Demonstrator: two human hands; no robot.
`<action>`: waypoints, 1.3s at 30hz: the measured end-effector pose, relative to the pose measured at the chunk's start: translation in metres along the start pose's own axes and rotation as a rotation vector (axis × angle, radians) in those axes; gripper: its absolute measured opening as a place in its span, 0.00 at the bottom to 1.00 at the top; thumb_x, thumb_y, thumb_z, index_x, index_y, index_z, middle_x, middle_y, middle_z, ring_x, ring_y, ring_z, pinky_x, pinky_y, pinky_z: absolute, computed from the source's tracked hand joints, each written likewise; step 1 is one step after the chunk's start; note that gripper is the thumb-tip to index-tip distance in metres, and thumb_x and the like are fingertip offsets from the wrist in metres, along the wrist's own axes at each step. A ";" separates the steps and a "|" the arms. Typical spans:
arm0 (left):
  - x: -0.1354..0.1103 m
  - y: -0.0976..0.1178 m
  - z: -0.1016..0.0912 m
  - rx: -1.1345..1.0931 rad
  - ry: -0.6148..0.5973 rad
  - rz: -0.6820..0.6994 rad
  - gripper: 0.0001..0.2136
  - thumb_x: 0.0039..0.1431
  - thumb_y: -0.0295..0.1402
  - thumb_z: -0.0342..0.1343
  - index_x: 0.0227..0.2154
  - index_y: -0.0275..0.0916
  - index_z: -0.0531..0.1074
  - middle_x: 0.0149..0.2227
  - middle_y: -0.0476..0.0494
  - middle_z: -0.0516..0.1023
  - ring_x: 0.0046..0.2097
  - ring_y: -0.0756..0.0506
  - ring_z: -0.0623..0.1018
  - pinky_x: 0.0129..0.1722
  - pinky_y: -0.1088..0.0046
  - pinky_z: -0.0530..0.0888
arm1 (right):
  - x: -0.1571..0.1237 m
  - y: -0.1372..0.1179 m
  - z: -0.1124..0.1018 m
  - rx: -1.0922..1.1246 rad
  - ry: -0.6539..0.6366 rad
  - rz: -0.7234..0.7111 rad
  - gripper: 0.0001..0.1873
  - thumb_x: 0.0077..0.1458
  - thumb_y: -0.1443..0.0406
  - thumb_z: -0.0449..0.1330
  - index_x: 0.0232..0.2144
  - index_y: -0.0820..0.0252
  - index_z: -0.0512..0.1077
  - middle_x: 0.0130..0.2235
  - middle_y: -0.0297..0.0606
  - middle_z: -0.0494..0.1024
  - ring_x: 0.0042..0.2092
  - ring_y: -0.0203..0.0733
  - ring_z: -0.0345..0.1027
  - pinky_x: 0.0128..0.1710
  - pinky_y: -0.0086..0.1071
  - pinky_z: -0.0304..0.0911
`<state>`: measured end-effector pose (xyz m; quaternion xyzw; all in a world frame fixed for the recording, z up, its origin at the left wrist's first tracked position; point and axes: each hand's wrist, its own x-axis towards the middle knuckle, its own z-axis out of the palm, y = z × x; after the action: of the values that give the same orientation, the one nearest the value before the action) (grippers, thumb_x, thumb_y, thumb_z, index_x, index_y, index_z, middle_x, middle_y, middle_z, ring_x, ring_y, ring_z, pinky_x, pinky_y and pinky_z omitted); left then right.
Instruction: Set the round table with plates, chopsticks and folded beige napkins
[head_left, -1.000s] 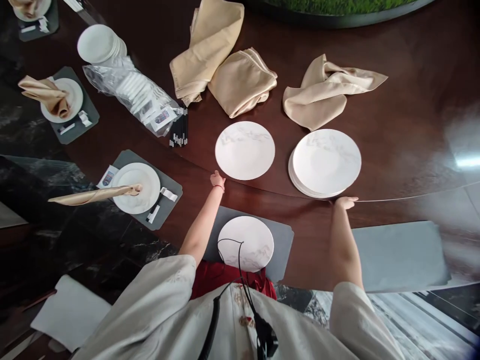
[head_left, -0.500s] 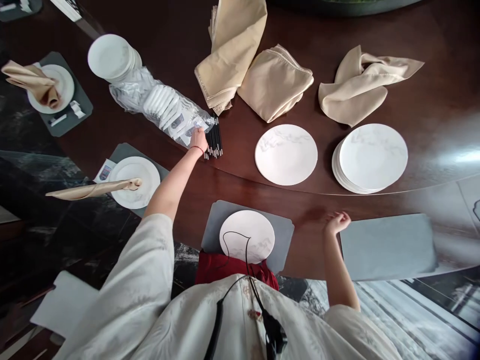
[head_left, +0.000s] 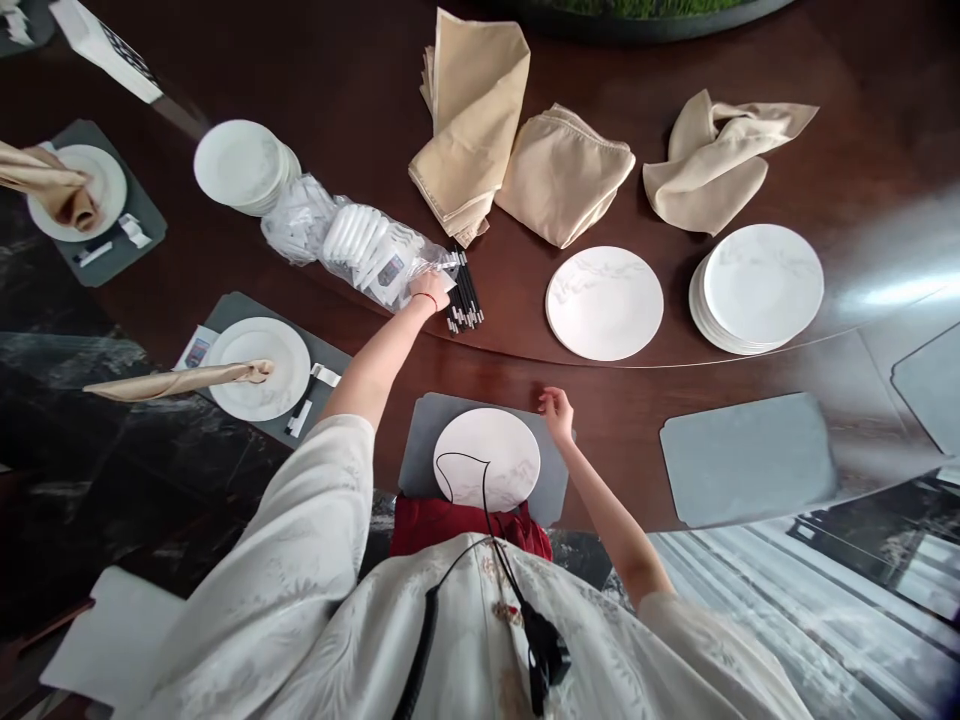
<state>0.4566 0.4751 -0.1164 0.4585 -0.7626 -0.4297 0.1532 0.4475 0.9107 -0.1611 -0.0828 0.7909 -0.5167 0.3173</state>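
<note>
We report from left to right across the dark wooden table [head_left: 480,375]. At far left, a grey mat [head_left: 112,262] carries a white plate [head_left: 112,195] with a beige napkin [head_left: 64,190] on it. A second grey mat [head_left: 240,315] carries a plate [head_left: 259,398] with a long, twisted napkin [head_left: 172,380] across it. Beyond these stands a stack of white plates [head_left: 240,165], its count not determinable. A clear plastic bag [head_left: 352,240] of packaged white items lies next to it, with black chopsticks [head_left: 465,292] just beside the bag's near end.

The left hand [head_left: 431,292] lies on that end, with its fingers together over the plastic. We cannot tell whether it is clamped. Nothing stands between hand and bag. The right hand [head_left: 556,413] holds nothing, its fingers loosely apart, just beside a third grey mat [head_left: 416,450] bearing a plate [head_left: 486,455].

Further right we count one single plate [head_left: 604,303], a second stack [head_left: 761,285], a fourth grey mat [head_left: 746,460] and, along the far side, three loose beige napkins [head_left: 562,175].
</note>
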 end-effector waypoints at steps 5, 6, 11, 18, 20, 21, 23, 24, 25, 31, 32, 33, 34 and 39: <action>-0.099 0.026 0.006 0.174 -0.287 0.342 0.16 0.55 0.29 0.57 0.47 0.34 0.71 0.50 0.32 0.73 0.61 0.34 0.68 0.65 0.50 0.60 | -0.013 -0.034 0.042 0.089 -0.086 -0.105 0.21 0.58 0.46 0.50 0.42 0.54 0.66 0.36 0.37 0.75 0.29 0.35 0.67 0.27 0.30 0.67; -0.125 0.022 -0.002 0.191 -0.333 0.389 0.18 0.56 0.28 0.55 0.51 0.34 0.70 0.53 0.33 0.72 0.61 0.34 0.68 0.65 0.50 0.61 | -0.021 -0.037 0.048 0.094 -0.104 -0.126 0.20 0.59 0.47 0.50 0.42 0.54 0.66 0.36 0.36 0.75 0.30 0.35 0.67 0.27 0.29 0.67; -0.267 -0.055 -0.062 0.217 -0.296 0.113 0.28 0.55 0.27 0.55 0.60 0.34 0.62 0.57 0.33 0.67 0.62 0.34 0.67 0.63 0.53 0.64 | -0.066 -0.017 0.052 0.072 -0.130 -0.103 0.18 0.60 0.50 0.49 0.44 0.55 0.65 0.38 0.36 0.74 0.31 0.34 0.67 0.28 0.27 0.66; -0.396 -0.160 -0.081 0.442 -0.160 -0.463 0.54 0.37 0.41 0.74 0.66 0.34 0.52 0.58 0.22 0.61 0.58 0.23 0.68 0.57 0.49 0.67 | -0.113 0.056 0.021 -0.361 0.166 0.047 0.20 0.56 0.61 0.49 0.50 0.59 0.62 0.47 0.46 0.70 0.48 0.44 0.68 0.47 0.39 0.67; -0.409 -0.170 -0.080 0.452 -0.182 -0.363 0.53 0.40 0.39 0.74 0.67 0.36 0.51 0.59 0.25 0.61 0.59 0.26 0.67 0.59 0.52 0.66 | -0.121 0.073 0.017 -0.481 0.209 0.099 0.22 0.53 0.63 0.51 0.51 0.61 0.62 0.50 0.50 0.68 0.53 0.47 0.65 0.54 0.41 0.63; -0.413 -0.174 -0.080 0.454 -0.202 -0.304 0.51 0.43 0.38 0.72 0.67 0.36 0.51 0.59 0.26 0.61 0.60 0.28 0.67 0.60 0.54 0.65 | -0.124 0.080 0.016 -0.501 0.196 0.132 0.22 0.53 0.64 0.52 0.50 0.62 0.62 0.50 0.50 0.68 0.53 0.47 0.65 0.55 0.41 0.62; -0.416 -0.180 -0.081 0.450 -0.252 -0.203 0.45 0.48 0.35 0.70 0.67 0.38 0.54 0.59 0.30 0.62 0.60 0.31 0.66 0.61 0.57 0.64 | -0.128 0.090 0.017 -0.481 0.135 0.191 0.20 0.54 0.64 0.51 0.49 0.62 0.63 0.49 0.49 0.71 0.50 0.46 0.67 0.54 0.40 0.63; -0.417 -0.183 -0.083 0.447 -0.271 -0.170 0.44 0.49 0.35 0.69 0.67 0.38 0.55 0.58 0.31 0.63 0.60 0.32 0.66 0.61 0.58 0.64 | -0.128 0.093 0.017 -0.462 0.108 0.208 0.19 0.54 0.64 0.50 0.49 0.61 0.64 0.47 0.47 0.72 0.48 0.45 0.68 0.52 0.39 0.64; -0.417 -0.185 -0.084 0.445 -0.282 -0.147 0.43 0.49 0.34 0.69 0.67 0.39 0.56 0.58 0.32 0.63 0.60 0.32 0.66 0.62 0.58 0.63 | -0.127 0.096 0.018 -0.448 0.090 0.218 0.18 0.55 0.64 0.50 0.48 0.61 0.64 0.45 0.45 0.74 0.46 0.45 0.69 0.51 0.38 0.64; -0.417 -0.189 -0.087 0.472 -0.268 -0.148 0.43 0.49 0.37 0.68 0.67 0.43 0.57 0.59 0.33 0.64 0.60 0.33 0.66 0.60 0.59 0.66 | -0.114 0.102 0.016 -0.403 0.052 0.222 0.17 0.52 0.64 0.54 0.45 0.61 0.65 0.39 0.40 0.75 0.40 0.41 0.68 0.45 0.34 0.64; -0.417 -0.188 -0.087 0.483 -0.263 -0.163 0.43 0.49 0.38 0.68 0.67 0.44 0.57 0.59 0.33 0.64 0.60 0.32 0.66 0.59 0.59 0.67 | -0.112 0.103 0.014 -0.394 0.029 0.216 0.16 0.51 0.64 0.55 0.44 0.61 0.66 0.37 0.39 0.75 0.39 0.41 0.68 0.44 0.34 0.64; -0.418 -0.187 -0.087 0.493 -0.260 -0.176 0.43 0.49 0.38 0.68 0.67 0.44 0.57 0.59 0.33 0.64 0.60 0.32 0.66 0.58 0.58 0.68 | -0.110 0.104 0.012 -0.384 0.008 0.210 0.16 0.51 0.63 0.56 0.43 0.60 0.66 0.36 0.37 0.74 0.38 0.41 0.68 0.43 0.34 0.64; -0.418 -0.185 -0.088 0.500 -0.257 -0.186 0.42 0.49 0.39 0.68 0.67 0.45 0.57 0.59 0.33 0.64 0.60 0.31 0.66 0.58 0.58 0.68 | -0.108 0.104 0.011 -0.372 -0.011 0.203 0.16 0.50 0.62 0.57 0.42 0.60 0.66 0.35 0.36 0.74 0.38 0.41 0.67 0.42 0.34 0.64; -0.416 -0.181 -0.091 0.513 -0.266 -0.195 0.42 0.49 0.40 0.67 0.67 0.45 0.58 0.59 0.32 0.64 0.60 0.30 0.66 0.57 0.56 0.69 | -0.101 0.103 0.006 -0.302 -0.112 0.186 0.15 0.47 0.61 0.60 0.38 0.58 0.66 0.30 0.33 0.73 0.35 0.40 0.66 0.41 0.36 0.64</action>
<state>0.8378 0.7357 -0.1414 0.4930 -0.8119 -0.2922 -0.1109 0.5506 0.9992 -0.2097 -0.0849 0.8448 -0.3549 0.3913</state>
